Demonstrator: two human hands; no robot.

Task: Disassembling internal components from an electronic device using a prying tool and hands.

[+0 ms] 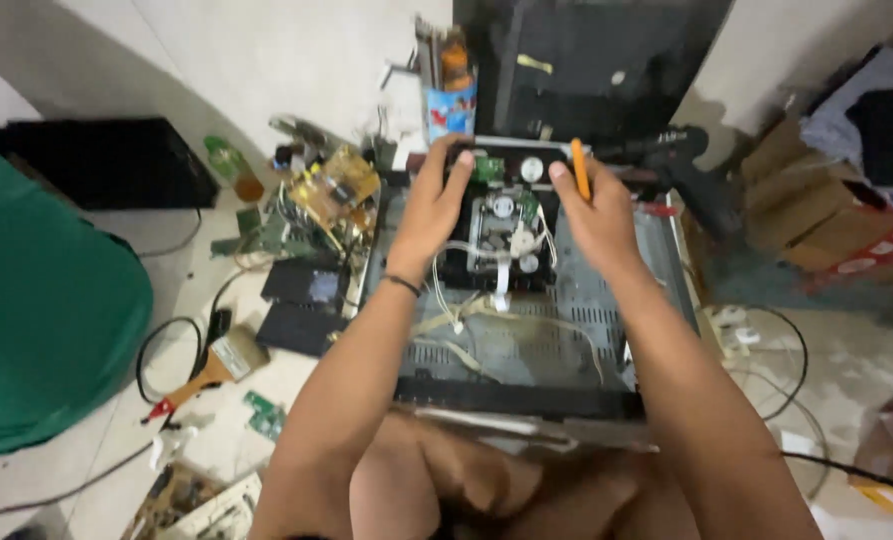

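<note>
Both hands steady the disc drive (504, 232) at frame centre: left hand (428, 205) pinching its edge, right hand (593, 212) also clasping an orange screwdriver (580, 168).

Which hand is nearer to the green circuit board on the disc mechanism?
Left. The left hand touches beside the green circuit board; the right hand, holding an orange tool, is farther right.

Both hands are crowding the drive mechanism (503, 232) at the far end of the open chassis (656, 262), the left hand (429, 205) and right hand (594, 215) closing off its sides. Loose white cables (446, 300) are trailing across the chassis floor (its nearer half is lying open). Circuit boards (328, 188) are hemming the left; a black tool (688, 165) and boxes (816, 215) are blocking the right.
</note>
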